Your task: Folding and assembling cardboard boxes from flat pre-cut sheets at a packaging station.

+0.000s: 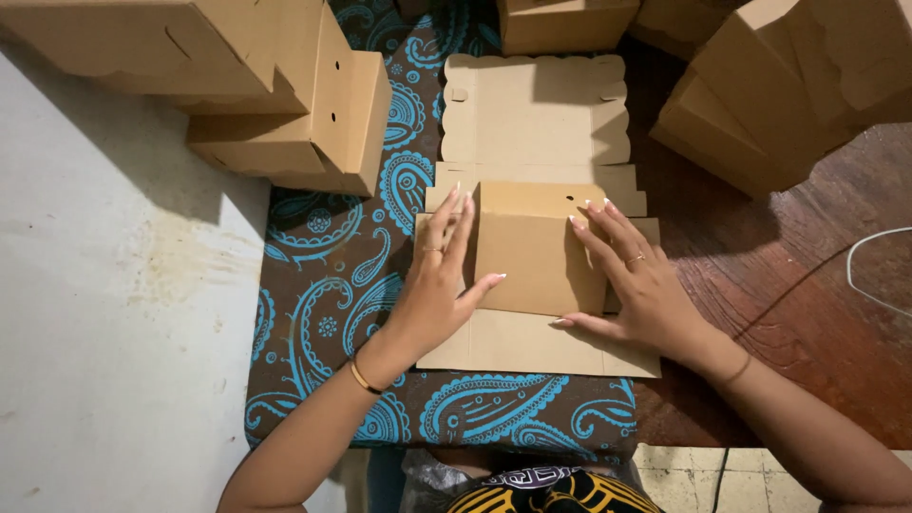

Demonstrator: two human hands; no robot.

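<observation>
On the far left there is a pale floor (104, 313). Next to it lies a dark cloth (332, 275) with blue swirls. At the top left sits a pile of folded brown boxes (285, 104).

The left hand (439, 285) lies flat, fingers spread a little, thumb out to the side. It grips nothing. It presses on the left edge of the folded-over flap (537, 252).

The flap is part of a flat cardboard box sheet (532, 114) that lies on the cloth in the middle, right in front of the person. The sheet looks light and thin. I think it is stiff but bends easily along its fold lines. It may slide on the cloth, so pressing down on it seems wise. The side edges of the flap look like good spots to hold.

The right hand (632, 285) is open too, fingers flat on the right edge of the flap, thumb low on the sheet.

More brown boxes (779, 85) stand at the top right, close to the sheet. On the right is a dark wooden table (807, 285) with some room. A thin white wire (879, 271) curls at the far right edge.
</observation>
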